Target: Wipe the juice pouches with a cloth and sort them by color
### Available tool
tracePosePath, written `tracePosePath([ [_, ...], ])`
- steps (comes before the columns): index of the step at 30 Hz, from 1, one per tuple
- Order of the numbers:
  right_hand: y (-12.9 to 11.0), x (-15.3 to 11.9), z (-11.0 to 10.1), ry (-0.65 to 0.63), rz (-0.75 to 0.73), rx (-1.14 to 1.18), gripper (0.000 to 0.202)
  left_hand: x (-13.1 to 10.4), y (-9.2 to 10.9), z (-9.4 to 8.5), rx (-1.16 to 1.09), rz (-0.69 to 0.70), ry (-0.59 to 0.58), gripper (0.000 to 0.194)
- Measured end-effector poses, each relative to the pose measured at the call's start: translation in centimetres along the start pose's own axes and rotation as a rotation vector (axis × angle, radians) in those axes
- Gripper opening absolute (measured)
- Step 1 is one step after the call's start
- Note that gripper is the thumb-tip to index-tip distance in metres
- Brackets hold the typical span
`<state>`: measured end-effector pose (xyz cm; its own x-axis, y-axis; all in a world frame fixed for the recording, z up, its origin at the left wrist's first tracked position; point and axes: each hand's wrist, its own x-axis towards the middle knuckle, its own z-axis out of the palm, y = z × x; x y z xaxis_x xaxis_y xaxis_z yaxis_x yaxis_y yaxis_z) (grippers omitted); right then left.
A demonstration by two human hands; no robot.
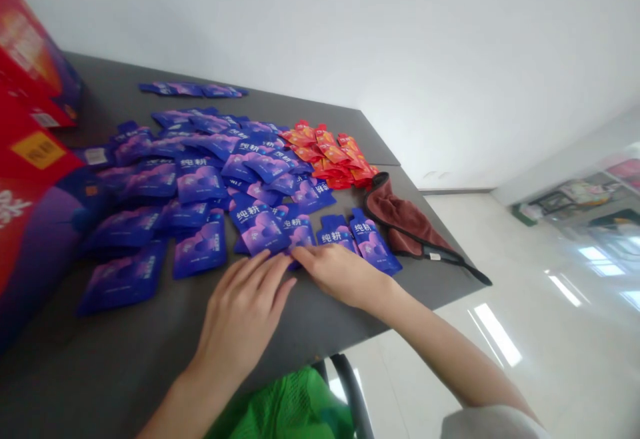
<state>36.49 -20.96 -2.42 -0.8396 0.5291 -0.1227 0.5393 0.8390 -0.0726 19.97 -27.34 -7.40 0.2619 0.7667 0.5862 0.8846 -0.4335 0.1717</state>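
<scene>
two bare hands, nearly meeting at the near side of a matt grey tabletop (310,332). left hand (243,319) palm down and open, fingers extended and close together, fingertips at the lower edge of a flat, blue-and-purple film pouch with white lettering (259,229). right hand (347,275) with fingers bent inward and tips at the bottom of a neighbouring blue-and-purple pouch (299,231); cannot tell whether pinching it or only pressing.

just beyond the right hand, two more pouches of the same kind (373,244), lying flat. next to these, a crumpled brown plush cloth with black edging (400,215) and a small white tag. farther in, a heap of overlapping blue-and-purple pouches (210,142), touching a smaller heap of red-and-orange pouches (335,155). behind the heaps, a short row of blue-and-purple pouches (193,89) near the white wall (400,45). at the far left, large red-and-blue printed boxes (37,165). below the table's near edge, green mesh fabric (295,405) and a curved black bar (355,392); to the right, glossy pale floor tiles (425,359).
</scene>
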Motion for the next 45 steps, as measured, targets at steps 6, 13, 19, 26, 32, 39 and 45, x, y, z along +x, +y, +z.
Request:
tracePosePath([
  [6,-1.7,-2.5,1.0,0.151,-0.133,-0.315,0.021,-0.3,-0.6,-1.1,0.036,0.070,-0.035,0.032],
  [13,-2.4,-6.1,3.8,0.276,-0.043,-0.398,0.018,0.6,2.4,1.0,0.041,0.152,-0.303,0.030],
  [19,-1.4,-6.0,3.2,0.211,-0.044,-0.295,0.018,0.9,3.1,1.5,0.008,0.125,-0.360,0.029],
  [26,-0.5,-6.4,2.5,0.277,0.016,-0.126,0.019,0.5,3.1,1.0,0.038,0.079,-0.316,0.038],
  [32,4.2,-2.4,-3.2,0.296,0.214,0.019,0.024,1.0,4.0,1.4,-0.009,0.140,-0.264,0.036],
  [39,8.8,8.4,-2.2,0.037,0.427,0.012,0.041,-0.4,4.1,2.5,-0.020,0.121,-0.310,0.035],
  [45,8.3,9.8,-1.0,0.057,0.533,-0.016,0.053,-0.8,4.3,2.8,-0.002,0.103,-0.285,0.034],
])
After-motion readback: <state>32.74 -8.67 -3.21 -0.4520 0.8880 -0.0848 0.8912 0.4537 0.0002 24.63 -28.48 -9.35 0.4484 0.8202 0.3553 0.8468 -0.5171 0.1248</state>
